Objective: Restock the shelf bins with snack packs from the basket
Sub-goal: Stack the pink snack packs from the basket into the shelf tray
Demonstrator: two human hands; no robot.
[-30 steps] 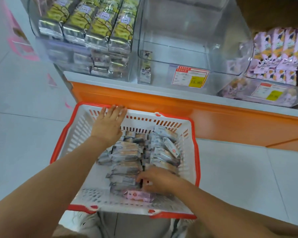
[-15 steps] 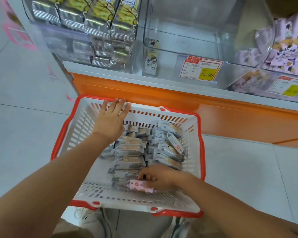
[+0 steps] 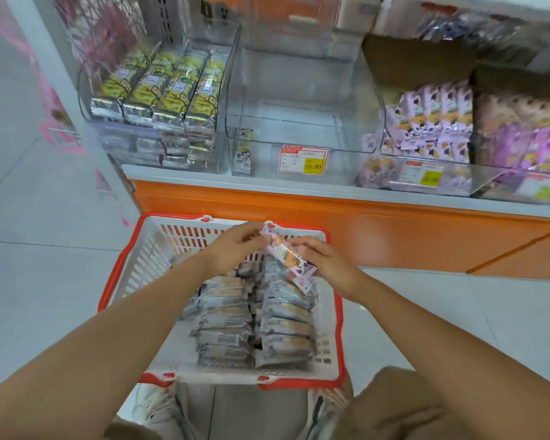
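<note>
Head view: at far left on the shelf, a clear plastic bin [image 3: 159, 144] is seen packed with rows of yellow-and-silver snack packs [image 3: 169, 90]. Just beside it, to its right, stands a clear plastic middle bin [image 3: 356, 134] holding only one small upright pack [image 3: 244, 151] at its left front corner, with a red-and-yellow price label [image 3: 303, 159] fixed to its front. Further right, pale purple snack packs [image 3: 432, 122] are stacked in another clear bin, and blurred purple packs lie at the frame's right edge.

Below the orange shelf base [image 3: 394, 236], a white slotted plastic basket with a red rim [image 3: 121, 274] is set on the pale tiled floor [image 3: 38, 249]. Two rows of grey-and-tan wrapped snack packs [image 3: 254, 322] are laid inside it, filling the middle and right of the basket.

Above the basket's far end, a pink-and-orange wrapped snack pack [image 3: 288, 258] is held tilted between both hands. The left hand [image 3: 232, 249] is curled, with its fingertips pinched on the pack's upper end near the basket rim. The right hand [image 3: 327, 265] is closed loosely around the pack's lower end, fingers bent over the wrapper. The pack is clear of the packs beneath it.
</note>
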